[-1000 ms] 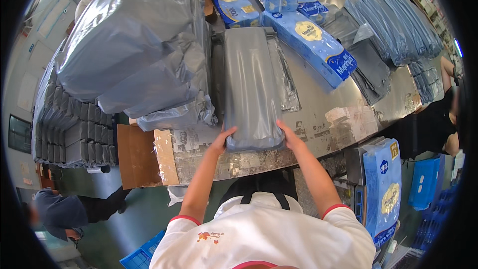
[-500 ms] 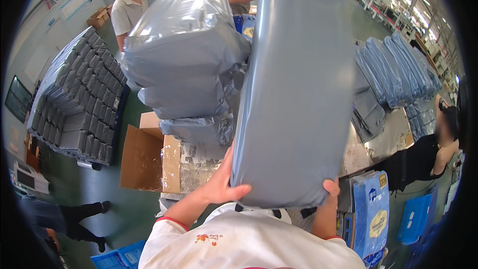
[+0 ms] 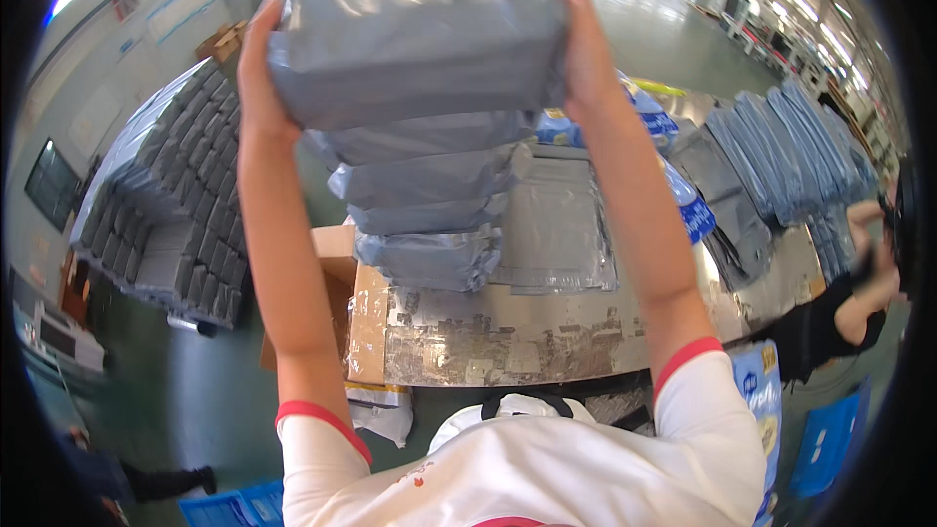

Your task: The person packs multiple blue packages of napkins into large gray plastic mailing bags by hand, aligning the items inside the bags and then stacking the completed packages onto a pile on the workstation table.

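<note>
At the top of the view, a bulky parcel in shiny grey plastic is held between my raised, outstretched arms. My left hand presses its left side, and my right hand presses the right side with fingers pointing up. Directly beneath is a stack of similar grey parcels, slightly uneven. Whether the held parcel rests fully on them I cannot tell. To the right of the stack, flat grey plastic bags lie on the worn metal table.
An open cardboard box is at the table's left end. Blue printed packs and piled grey-blue bags stand at the right. A large pile of grey parcels is on the left floor. A person in black is at the right edge.
The long grey parcel that was upright close to my body has moved away and left, onto or over the stack. My arms have stretched forward, uncovering the table and flat bags.
</note>
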Available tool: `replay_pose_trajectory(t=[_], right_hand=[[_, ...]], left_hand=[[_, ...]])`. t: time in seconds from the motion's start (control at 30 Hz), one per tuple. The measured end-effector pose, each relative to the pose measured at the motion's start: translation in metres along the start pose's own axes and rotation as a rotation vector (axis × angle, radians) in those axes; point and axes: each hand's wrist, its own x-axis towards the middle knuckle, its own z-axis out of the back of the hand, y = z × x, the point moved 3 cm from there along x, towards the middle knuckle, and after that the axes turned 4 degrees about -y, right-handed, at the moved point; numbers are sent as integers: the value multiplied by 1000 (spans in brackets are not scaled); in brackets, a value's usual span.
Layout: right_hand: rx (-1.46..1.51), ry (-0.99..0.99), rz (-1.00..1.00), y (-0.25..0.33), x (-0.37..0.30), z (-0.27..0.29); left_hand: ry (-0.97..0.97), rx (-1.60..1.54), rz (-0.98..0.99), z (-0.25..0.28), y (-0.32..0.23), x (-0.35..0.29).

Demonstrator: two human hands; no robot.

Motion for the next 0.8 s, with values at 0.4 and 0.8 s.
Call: replay_pose_trajectory(t=[0.4,0.8], right_hand=[[-902,-209,-53,-156,-195,199],[-1556,-1059,-918,-151,-340,691]], left_hand=[[-165,346,-201,129,214,-112],[5,766,1058,156,437,-363]])
